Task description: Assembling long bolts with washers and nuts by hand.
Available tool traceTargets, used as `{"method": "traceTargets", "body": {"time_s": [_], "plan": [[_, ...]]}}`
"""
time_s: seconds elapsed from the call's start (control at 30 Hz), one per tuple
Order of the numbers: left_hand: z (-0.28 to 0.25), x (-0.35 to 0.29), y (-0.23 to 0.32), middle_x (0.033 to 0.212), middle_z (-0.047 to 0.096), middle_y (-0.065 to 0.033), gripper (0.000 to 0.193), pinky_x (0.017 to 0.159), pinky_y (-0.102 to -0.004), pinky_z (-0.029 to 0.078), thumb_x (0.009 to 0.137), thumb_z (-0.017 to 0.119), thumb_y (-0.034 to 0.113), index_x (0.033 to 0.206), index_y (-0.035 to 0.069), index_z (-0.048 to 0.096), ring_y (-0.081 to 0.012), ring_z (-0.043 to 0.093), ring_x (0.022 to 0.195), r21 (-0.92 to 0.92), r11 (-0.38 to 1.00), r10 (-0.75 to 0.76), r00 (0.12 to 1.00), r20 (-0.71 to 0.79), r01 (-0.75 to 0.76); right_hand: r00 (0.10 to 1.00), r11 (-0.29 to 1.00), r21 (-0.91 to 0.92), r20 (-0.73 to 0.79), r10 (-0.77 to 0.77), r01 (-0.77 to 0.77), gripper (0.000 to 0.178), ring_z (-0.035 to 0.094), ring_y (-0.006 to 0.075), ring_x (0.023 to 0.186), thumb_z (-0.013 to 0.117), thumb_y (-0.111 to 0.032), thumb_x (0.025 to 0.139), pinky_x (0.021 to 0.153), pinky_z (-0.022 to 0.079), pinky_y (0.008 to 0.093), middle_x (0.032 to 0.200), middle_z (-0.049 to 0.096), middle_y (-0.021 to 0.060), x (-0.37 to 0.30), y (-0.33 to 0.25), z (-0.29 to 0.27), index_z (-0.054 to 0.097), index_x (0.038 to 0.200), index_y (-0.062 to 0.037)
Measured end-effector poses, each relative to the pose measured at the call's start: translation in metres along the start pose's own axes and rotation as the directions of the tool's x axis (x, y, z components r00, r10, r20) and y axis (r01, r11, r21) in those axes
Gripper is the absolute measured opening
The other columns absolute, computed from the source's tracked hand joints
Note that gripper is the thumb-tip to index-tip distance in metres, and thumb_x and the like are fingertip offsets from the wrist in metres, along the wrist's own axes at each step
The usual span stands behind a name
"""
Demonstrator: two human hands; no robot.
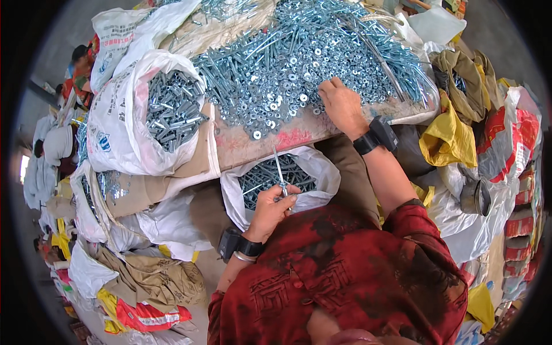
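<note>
My left hand (272, 211) pinches a long, thin metal bolt (280, 171), which points up and away from me. Below it, between my knees, an open white sack (233, 198) is full of similar long bolts (251, 185). At the worktop, my right hand (342, 107) is at the near right of a heap of washers (299, 77). Its fingers are bent together, and what they hold, if anything, is hidden. Long bolts or rods (244, 52) lie heaped around the washers, to the left and behind.
A white woven sack (121, 123) of metal sleeves (172, 109) stands left on the worktop (253, 154). Yellow cloth (448, 141), plastic bags and a dark metal cup (475, 197) are at right. Folded brown sacks (155, 279) lie lower left. Another person (80, 66) is at far left.
</note>
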State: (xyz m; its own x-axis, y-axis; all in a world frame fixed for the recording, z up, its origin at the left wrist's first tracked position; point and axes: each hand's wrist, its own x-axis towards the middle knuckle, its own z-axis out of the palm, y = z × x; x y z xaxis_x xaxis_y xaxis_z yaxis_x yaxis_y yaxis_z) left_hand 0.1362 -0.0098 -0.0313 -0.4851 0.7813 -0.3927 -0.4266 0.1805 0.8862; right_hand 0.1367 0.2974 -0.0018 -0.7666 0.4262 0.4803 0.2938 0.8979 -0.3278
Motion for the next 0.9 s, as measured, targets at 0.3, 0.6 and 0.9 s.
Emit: {"method": "traceTargets", "body": {"time_s": [0.3,0.6,0.9], "plan": [[-0.005,0.002,0.000,0.070,0.057,0.0045,0.020,0.052,-0.0190,0.037,0.090,0.066,0.007,0.109,0.003,0.069,-0.0026,0.048,0.059,0.136,0.988,0.071,0.997,-0.029,-0.067,0.995,0.974,-0.208,0.032,-0.089,0.094,0.007,0.067,0.0334,0.077,0.060,-0.007,0.084,0.064,0.055,0.0417,0.091,0.063,0.0160,0.000,-0.030,0.002,0.056,0.088,-0.0027],[-0.009,-0.001,0.008,0.075,0.064,-0.0014,0.023,0.065,-0.0264,0.047,0.086,0.066,0.007,0.109,0.001,0.069,-0.0070,0.057,0.069,0.543,0.798,0.216,0.965,0.148,-0.262,0.868,0.323,0.888,0.418,-0.269,-0.327,0.015,0.061,0.0061,0.071,0.076,0.000,0.081,0.062,0.050,0.0223,0.083,0.065,0.0026,-0.056,-0.064,-0.042,0.066,0.091,0.0021],[-0.014,-0.019,0.009,0.079,0.067,-0.0107,0.023,0.068,-0.0339,0.049,0.085,0.067,0.014,0.106,0.005,0.068,-0.0211,0.063,0.075,0.583,0.744,0.308,0.942,0.134,-0.326,0.911,0.453,0.876,0.312,-0.269,-0.166,0.014,0.052,0.0053,0.074,0.077,0.001,0.076,0.062,0.040,0.0207,0.082,0.055,-0.0012,-0.064,-0.080,-0.056,0.069,0.088,0.0009]]}}
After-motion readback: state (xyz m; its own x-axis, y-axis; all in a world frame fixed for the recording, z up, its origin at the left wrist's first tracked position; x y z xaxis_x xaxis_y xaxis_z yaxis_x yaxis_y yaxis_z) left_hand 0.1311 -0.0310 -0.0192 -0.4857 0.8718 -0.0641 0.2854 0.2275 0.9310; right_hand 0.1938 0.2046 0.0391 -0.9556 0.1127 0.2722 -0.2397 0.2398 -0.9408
